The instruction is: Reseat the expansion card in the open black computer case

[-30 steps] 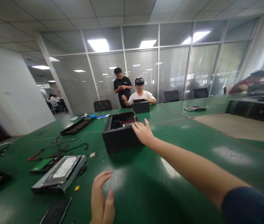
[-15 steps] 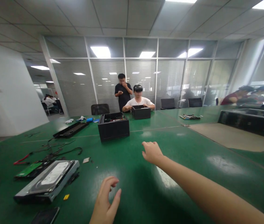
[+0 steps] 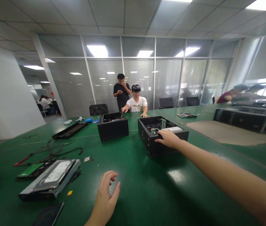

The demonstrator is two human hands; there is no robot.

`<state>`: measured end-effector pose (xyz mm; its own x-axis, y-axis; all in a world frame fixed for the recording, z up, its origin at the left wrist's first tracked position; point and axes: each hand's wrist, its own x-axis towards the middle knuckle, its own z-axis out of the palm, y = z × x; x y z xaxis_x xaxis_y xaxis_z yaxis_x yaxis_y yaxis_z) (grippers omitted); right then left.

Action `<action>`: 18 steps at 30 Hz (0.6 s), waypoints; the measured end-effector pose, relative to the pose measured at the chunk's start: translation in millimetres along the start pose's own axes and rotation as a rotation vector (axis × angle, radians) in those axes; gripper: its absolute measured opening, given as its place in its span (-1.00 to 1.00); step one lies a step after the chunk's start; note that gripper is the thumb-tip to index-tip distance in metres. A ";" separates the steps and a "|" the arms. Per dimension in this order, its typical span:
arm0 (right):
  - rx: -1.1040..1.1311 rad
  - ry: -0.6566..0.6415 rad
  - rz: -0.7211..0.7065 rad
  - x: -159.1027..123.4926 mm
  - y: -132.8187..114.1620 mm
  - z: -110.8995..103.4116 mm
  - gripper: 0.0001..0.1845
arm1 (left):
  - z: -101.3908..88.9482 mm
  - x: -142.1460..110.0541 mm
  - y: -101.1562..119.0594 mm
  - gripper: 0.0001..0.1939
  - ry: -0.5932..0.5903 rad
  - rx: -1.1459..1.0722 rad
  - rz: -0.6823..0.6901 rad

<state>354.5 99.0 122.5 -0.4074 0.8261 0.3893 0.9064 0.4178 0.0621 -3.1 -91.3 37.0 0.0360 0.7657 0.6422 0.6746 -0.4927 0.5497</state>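
My right hand (image 3: 168,138) grips the near wall of a black, open-topped computer case (image 3: 144,142), thumb outside and fingers over the rim. Inside the case, a light flat part and some cables show. My left hand (image 3: 107,191) hovers over the green table (image 3: 133,201) with fingers curved and apart, holding nothing. To its left lie a hard drive (image 3: 55,175) with a white label, a small yellow piece (image 3: 70,193) and a dark phone-like slab (image 3: 48,215). A second black computer case (image 3: 113,130) stands left of the gripped one.
Loose cables (image 3: 53,150), a green circuit board (image 3: 30,170) and a long black panel (image 3: 70,131) lie on the left. Across the table sits a person (image 3: 136,103), with another person (image 3: 121,94) standing behind. To the right are a brown sheet (image 3: 227,133) and a large case (image 3: 241,117).
One computer case has come from the seated person across the table towards me. My right hand has moved right and forward and taken hold of its rim. The seated person's hands are off it.
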 end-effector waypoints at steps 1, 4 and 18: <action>0.004 -0.001 0.001 -3.4 -0.5 0.4 -0.48 | -0.1 -0.3 -0.6 -0.80 -0.002 -0.002 0.003; 0.019 0.023 0.026 -18.6 -10.2 -4.0 -0.54 | 0.9 -0.9 -3.2 -0.80 -0.025 0.001 0.010; 0.140 -0.115 -0.286 -183.4 -142.3 -104.1 -0.59 | 4.7 -2.9 0.9 -0.76 -0.086 -0.041 0.007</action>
<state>311.8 -151.3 138.0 -0.6604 0.7016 0.2675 0.7325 0.6803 0.0243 0.9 -92.0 33.2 0.1049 0.7940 0.5988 0.6432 -0.5134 0.5680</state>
